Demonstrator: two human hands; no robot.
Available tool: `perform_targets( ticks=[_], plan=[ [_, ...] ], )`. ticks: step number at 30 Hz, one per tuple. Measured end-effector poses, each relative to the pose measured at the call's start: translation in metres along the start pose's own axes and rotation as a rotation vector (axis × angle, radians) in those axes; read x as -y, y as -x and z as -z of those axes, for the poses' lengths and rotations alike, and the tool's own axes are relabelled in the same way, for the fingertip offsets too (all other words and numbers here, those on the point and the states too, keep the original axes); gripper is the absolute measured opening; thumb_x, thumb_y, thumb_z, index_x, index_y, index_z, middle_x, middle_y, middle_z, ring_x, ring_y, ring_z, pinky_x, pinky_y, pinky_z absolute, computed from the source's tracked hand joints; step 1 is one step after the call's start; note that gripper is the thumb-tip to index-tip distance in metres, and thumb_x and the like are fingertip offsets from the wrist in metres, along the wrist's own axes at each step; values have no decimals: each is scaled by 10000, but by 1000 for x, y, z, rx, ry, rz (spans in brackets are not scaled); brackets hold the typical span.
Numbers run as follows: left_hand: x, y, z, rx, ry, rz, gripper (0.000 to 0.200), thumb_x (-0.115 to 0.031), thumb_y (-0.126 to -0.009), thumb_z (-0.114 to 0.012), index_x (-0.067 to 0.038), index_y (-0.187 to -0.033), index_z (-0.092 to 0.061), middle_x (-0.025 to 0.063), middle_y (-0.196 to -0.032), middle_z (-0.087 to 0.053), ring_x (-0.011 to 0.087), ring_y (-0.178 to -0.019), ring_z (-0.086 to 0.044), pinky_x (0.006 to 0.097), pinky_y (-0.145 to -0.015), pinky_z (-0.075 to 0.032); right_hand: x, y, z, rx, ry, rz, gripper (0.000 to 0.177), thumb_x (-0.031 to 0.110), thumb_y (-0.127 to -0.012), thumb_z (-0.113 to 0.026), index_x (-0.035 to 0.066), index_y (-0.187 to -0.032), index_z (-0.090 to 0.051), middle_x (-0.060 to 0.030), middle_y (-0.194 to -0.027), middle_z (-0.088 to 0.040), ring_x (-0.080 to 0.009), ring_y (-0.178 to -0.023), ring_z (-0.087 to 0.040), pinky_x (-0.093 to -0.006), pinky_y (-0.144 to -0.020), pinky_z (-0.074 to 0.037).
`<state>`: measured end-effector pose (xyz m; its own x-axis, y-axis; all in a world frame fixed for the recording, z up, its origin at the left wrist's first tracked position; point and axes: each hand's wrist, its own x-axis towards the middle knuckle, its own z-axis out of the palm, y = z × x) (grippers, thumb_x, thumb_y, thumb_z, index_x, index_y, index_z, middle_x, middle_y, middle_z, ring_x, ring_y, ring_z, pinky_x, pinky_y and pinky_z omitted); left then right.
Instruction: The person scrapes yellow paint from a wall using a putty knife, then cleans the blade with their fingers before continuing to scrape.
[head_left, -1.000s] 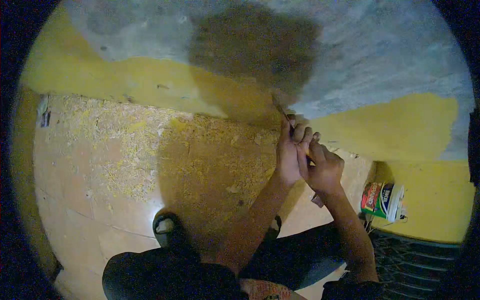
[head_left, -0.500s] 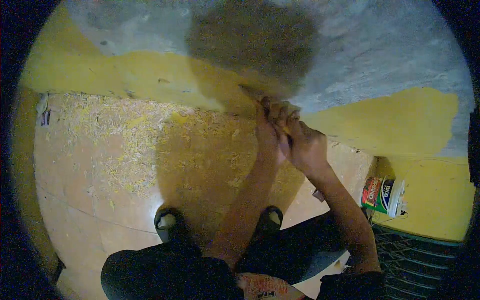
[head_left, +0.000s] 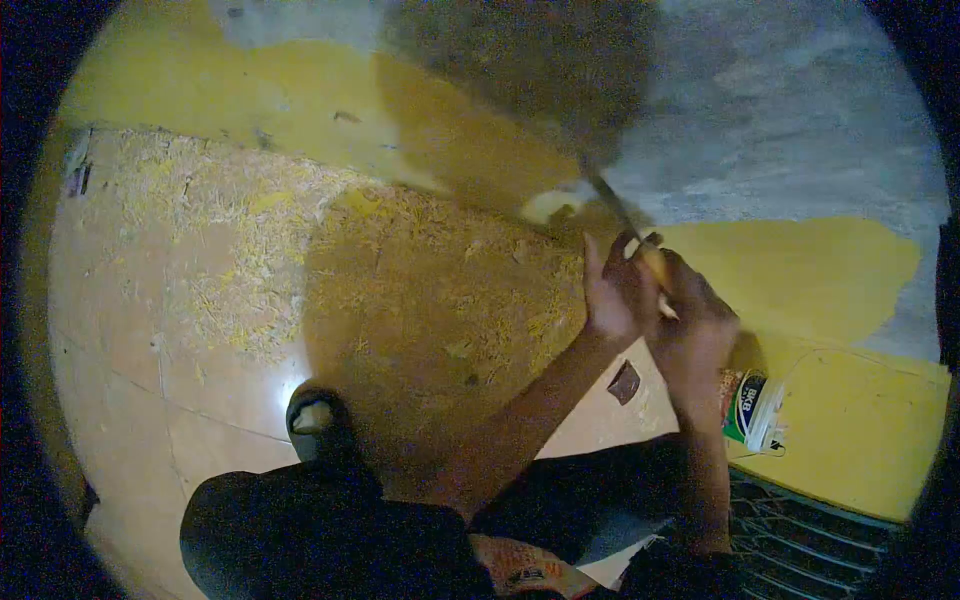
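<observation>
A knife (head_left: 612,200) with a narrow dark blade and an orange handle points up and left, its tip overlapping the shaded wall. My right hand (head_left: 695,320), blurred, is closed around its handle. Close beside the handle is my left hand (head_left: 620,295), palm turned up and thumb apart from the fingers; its other fingers are partly hidden behind the knife and right hand. Before both hands rises a wall (head_left: 790,140) with a bare grey area and yellow paint (head_left: 810,270) along its lower part.
Yellow paint flakes (head_left: 240,290) litter the tiled floor along the wall's foot. A dark brown piece (head_left: 624,382) lies under my forearms. To the right stand a labelled paint bucket (head_left: 750,410) and a dark slatted rack (head_left: 810,530). My shoe (head_left: 315,415) is at lower left.
Both hands and the knife have moved right, away from the lower wall, and the view has shifted. The left hand has loosened from its closed position by the right. More of the blade shows.
</observation>
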<state>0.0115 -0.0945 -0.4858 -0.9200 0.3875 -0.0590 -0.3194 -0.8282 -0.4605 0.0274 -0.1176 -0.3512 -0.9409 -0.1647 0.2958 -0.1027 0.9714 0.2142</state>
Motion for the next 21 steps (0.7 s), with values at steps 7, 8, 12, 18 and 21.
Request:
perform_targets(
  ticks=[7,8,12,18,21],
  plan=[
    [-33,13,42,-24,288,62,507,-564,-840,-407,-116,-1022,-559,122,-1040,-583,271,-961,-535,441,-868,-404,32,-18,28,65,132,-75,141,194,-739,-675,88,-815,-620,-90,-638,-601,-238,-511,-584,-323,-462,-451],
    [-35,19,36,-131,206,55,489,-559,-836,-424,-118,-995,-563,120,-1023,-590,270,-945,-542,438,-853,-412,24,-22,14,2,36,-15,117,206,-752,-655,105,-799,-623,-99,-639,-602,-249,-521,-588,-332,-466,-460],
    [-32,17,16,-160,293,27,439,-551,-826,-458,-136,-924,-563,100,-941,-608,259,-846,-559,372,-740,-432,34,-21,7,128,129,34,103,233,-773,-615,131,-779,-631,-108,-641,-606,-287,-557,-597,-367,-482,-471],
    [-22,19,14,-57,114,5,431,-531,-846,-427,-134,-962,-548,76,-930,-596,227,-833,-547,405,-770,-433,30,-26,-13,263,332,-33,61,183,-712,-633,134,-747,-637,-111,-648,-612,-293,-546,-598,-387,-489,-481],
    [-16,7,31,215,90,-60,387,-498,-860,-422,-145,-974,-535,58,-911,-580,204,-810,-542,367,-763,-431,40,-23,-27,368,438,94,66,139,-694,-637,117,-756,-641,-119,-666,-616,-283,-553,-604,-379,-496,-481]
  ],
)
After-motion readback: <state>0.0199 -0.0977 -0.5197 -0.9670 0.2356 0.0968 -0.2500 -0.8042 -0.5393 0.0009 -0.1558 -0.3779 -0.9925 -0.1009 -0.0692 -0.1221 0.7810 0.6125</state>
